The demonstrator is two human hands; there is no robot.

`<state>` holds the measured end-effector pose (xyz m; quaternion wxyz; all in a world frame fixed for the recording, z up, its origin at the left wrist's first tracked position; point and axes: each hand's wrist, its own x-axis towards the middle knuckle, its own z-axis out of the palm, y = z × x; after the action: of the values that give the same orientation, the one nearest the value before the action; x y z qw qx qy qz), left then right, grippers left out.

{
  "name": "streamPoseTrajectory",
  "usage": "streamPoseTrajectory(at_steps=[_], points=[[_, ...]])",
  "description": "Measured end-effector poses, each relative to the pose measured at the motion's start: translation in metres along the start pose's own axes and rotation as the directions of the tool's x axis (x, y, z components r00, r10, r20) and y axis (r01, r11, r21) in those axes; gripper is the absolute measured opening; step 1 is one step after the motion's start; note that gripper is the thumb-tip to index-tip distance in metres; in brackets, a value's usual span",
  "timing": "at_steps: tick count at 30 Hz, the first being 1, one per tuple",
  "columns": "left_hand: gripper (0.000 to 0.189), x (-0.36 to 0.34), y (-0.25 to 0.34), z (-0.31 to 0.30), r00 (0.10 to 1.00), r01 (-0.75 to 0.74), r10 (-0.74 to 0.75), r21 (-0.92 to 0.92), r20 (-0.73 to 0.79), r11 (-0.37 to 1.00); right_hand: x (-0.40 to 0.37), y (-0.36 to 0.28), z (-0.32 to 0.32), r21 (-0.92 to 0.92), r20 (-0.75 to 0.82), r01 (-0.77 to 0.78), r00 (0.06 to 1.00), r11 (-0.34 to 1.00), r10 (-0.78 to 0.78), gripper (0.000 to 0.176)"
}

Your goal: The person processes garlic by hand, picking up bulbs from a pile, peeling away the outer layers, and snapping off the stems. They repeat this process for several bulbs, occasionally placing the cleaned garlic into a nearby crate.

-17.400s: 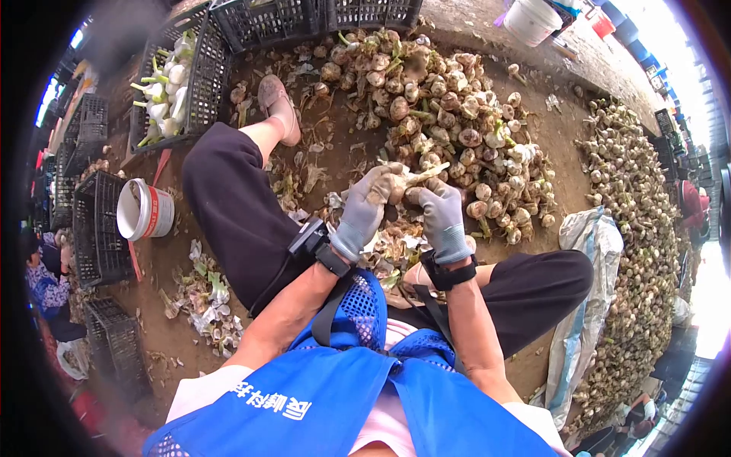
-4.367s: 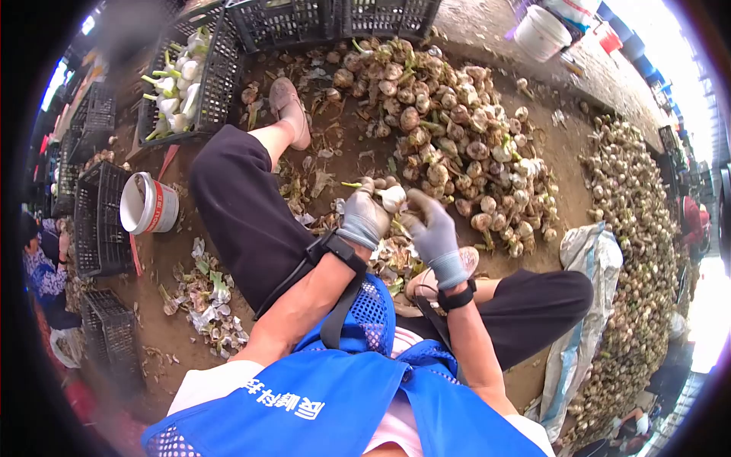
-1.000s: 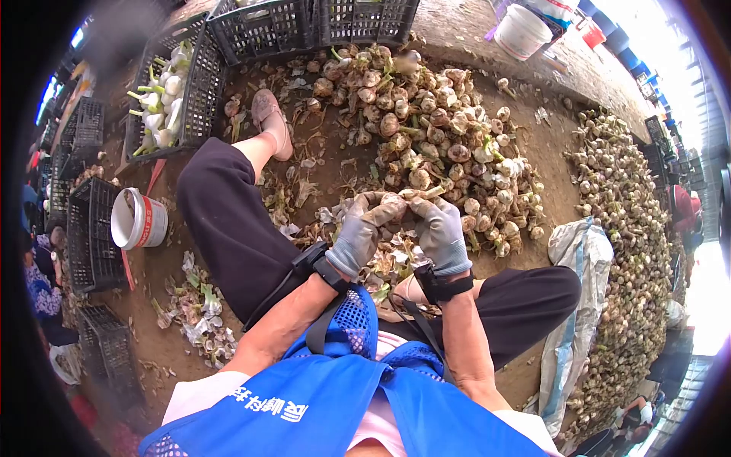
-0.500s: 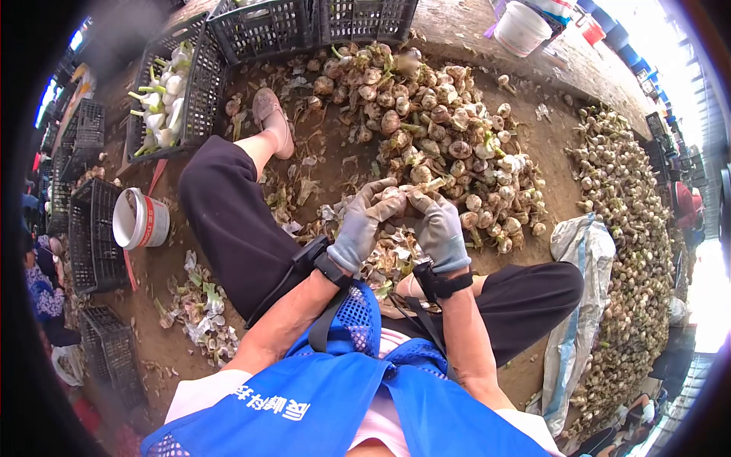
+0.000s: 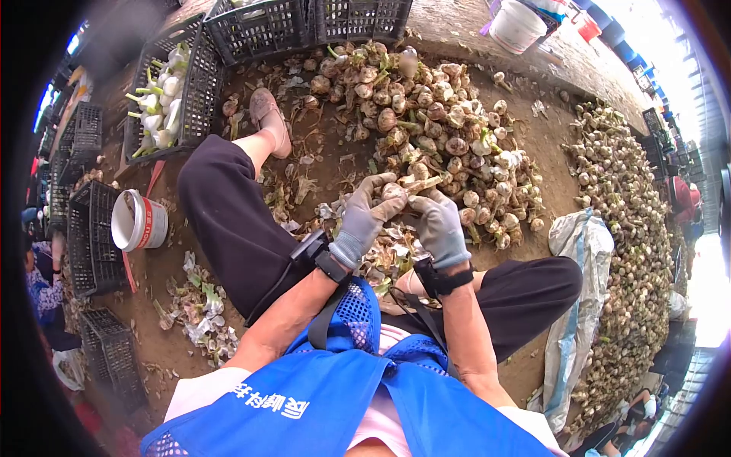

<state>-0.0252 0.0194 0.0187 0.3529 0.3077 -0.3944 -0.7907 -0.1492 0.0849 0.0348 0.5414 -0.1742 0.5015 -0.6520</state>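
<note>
In the head view, a garlic bulb (image 5: 394,193) with a dry stem pointing right is between my two gloved hands. My left hand (image 5: 364,219) is closed around the bulb, thumb and fingers on its left side. My right hand (image 5: 442,232) is closed in a pinch at the bulb's right side, just below the stem; the exact spot it grips is partly hidden by its fingers. Beyond the hands lies a heap of garlic bulbs (image 5: 438,114), brownish, many with stems. Under my hands, peeled skins (image 5: 381,255) are scattered on the ground.
A black crate (image 5: 194,91) holds whiter garlic with green stems at upper left. A white bucket (image 5: 145,221) stands left of my knee, near another black crate (image 5: 95,236). On the right are a woven sack (image 5: 567,305) and a long garlic pile (image 5: 624,251). Other people are at the edges.
The bulb has turned slightly in my left hand, and its pale side now shows more. My right fingers have shifted a little lower beside the stem.
</note>
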Motion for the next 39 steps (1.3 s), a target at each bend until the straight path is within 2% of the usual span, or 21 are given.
streamPoseTrajectory(at_steps=[2, 3, 4, 6, 13, 15, 16, 18, 20, 21, 22, 24, 25, 27, 28, 30, 33, 35, 37, 38, 39], points=[[0.031, 0.0, -0.005, -0.002, 0.981, -0.187, 0.183, 0.09, 0.058, 0.978, 0.003, 0.015, -0.007, -0.227, 0.083, 0.16, 0.986, 0.961, -0.145, 0.019], [0.027, -0.002, 0.0, -0.004, 0.992, -0.125, 0.124, 0.108, 0.018, 0.986, 0.005, 0.018, -0.01, -0.654, 0.355, 0.529, 0.846, 0.541, -0.398, 0.013], [0.021, -0.006, 0.007, -0.012, 0.992, 0.128, -0.126, 0.088, -0.025, 0.988, 0.004, 0.02, -0.011, -0.724, 0.377, 0.547, 0.825, 0.422, -0.422, 0.012], [0.026, -0.005, -0.002, -0.024, 0.958, 0.285, -0.267, -0.344, 0.101, 0.895, 0.012, 0.033, -0.002, -0.195, -0.07, 0.055, 0.995, 0.979, -0.069, 0.013], [0.035, 0.001, 0.005, -0.015, 0.801, 0.524, -0.598, -0.511, 0.025, 0.681, 0.015, 0.028, 0.0, -0.769, 0.098, 0.367, 0.876, 0.523, -0.471, 0.018], [0.041, -0.002, 0.009, -0.014, 0.867, 0.465, -0.498, -0.385, 0.017, 0.797, -0.002, 0.005, 0.011, -0.259, 0.008, 0.091, 0.996, 0.962, -0.092, 0.018], [0.044, -0.004, 0.011, -0.014, 0.895, 0.427, -0.446, -0.318, 0.017, 0.846, -0.011, -0.003, 0.014, -0.002, 0.073, -0.039, 0.997, 0.999, 0.039, 0.02], [0.05, -0.002, 0.008, -0.007, 0.915, 0.36, -0.387, -0.206, -0.114, 0.91, -0.011, 0.005, 0.005, -0.222, -0.008, -0.055, 0.998, 0.973, 0.055, 0.018], [0.053, -0.001, 0.002, -0.013, 0.935, 0.352, -0.353, 0.22, -0.036, 0.91, -0.009, 0.017, -0.009, -0.321, 0.08, 0.119, 0.992, 0.939, -0.099, 0.017], [0.051, -0.005, 0.013, -0.005, 0.988, 0.003, -0.066, 0.412, 0.138, 0.911, -0.008, 0.018, -0.007, -0.397, 0.184, 0.289, 0.955, 0.871, -0.233, 0.015], [0.046, 0.002, -0.007, -0.004, 0.972, -0.225, 0.185, 0.35, 0.142, 0.909, -0.005, 0.021, -0.003, -0.115, 0.069, 0.137, 0.989, 0.984, -0.129, 0.013], [0.052, -0.003, 0.0, -0.005, 0.753, -0.558, 0.616, 0.72, 0.231, 0.413, -0.019, 0.005, 0.006, -0.49, 0.224, 0.325, 0.944, 0.809, -0.244, 0.015], [0.052, -0.003, 0.002, -0.004, 0.755, -0.555, 0.615, 0.721, 0.227, 0.415, -0.015, 0.008, 0.002, -0.491, 0.225, 0.322, 0.945, 0.809, -0.239, 0.015], [0.042, -0.005, 0.003, -0.007, 0.963, -0.27, 0.264, 0.228, 0.059, 0.935, -0.007, 0.012, -0.001, -0.504, 0.218, 0.314, 0.948, 0.805, -0.233, 0.02], [0.043, -0.008, -0.001, -0.017, 0.99, -0.141, 0.141, 0.197, 0.012, 0.97, -0.013, 0.0, 0.009, -0.203, 0.096, 0.008, 0.995, 0.979, 0.012, 0.024], [0.047, -0.007, 0.001, -0.036, 0.922, 0.343, -0.308, -0.124, 0.236, 0.931, -0.012, -0.001, -0.001, -0.326, 0.127, -0.054, 0.987, 0.944, 0.1, 0.022], [0.048, 0.0, 0.005, -0.027, 0.87, 0.475, -0.442, -0.135, 0.22, 0.869, -0.018, -0.008, -0.01, -0.503, 0.348, 0.325, 0.924, 0.801, -0.157, 0.017], [0.047, 0.007, -0.001, -0.026, 0.834, 0.517, -0.494, -0.038, 0.244, 0.855, -0.012, 0.007, -0.021, -0.377, 0.222, 0.155, 0.972, 0.913, -0.073, 0.015], [0.036, 0.022, -0.026, -0.027, 0.998, -0.03, 0.012, 0.352, 0.055, 0.935, -0.011, 0.007, -0.019, -0.206, 0.073, -0.037, 0.996, 0.978, 0.053, 0.013], [0.031, 0.027, -0.036, -0.03, 0.952, -0.274, 0.302, 0.549, 0.041, 0.79, -0.009, 0.012, -0.014, -0.203, 0.04, -0.015, 0.999, 0.979, 0.023, 0.013], [0.024, 0.02, -0.039, -0.017, 0.935, -0.355, 0.347, 0.27, 0.081, 0.895, -0.008, 0.016, -0.005, -0.253, 0.01, 0.007, 1.0, 0.967, -0.005, 0.014]])
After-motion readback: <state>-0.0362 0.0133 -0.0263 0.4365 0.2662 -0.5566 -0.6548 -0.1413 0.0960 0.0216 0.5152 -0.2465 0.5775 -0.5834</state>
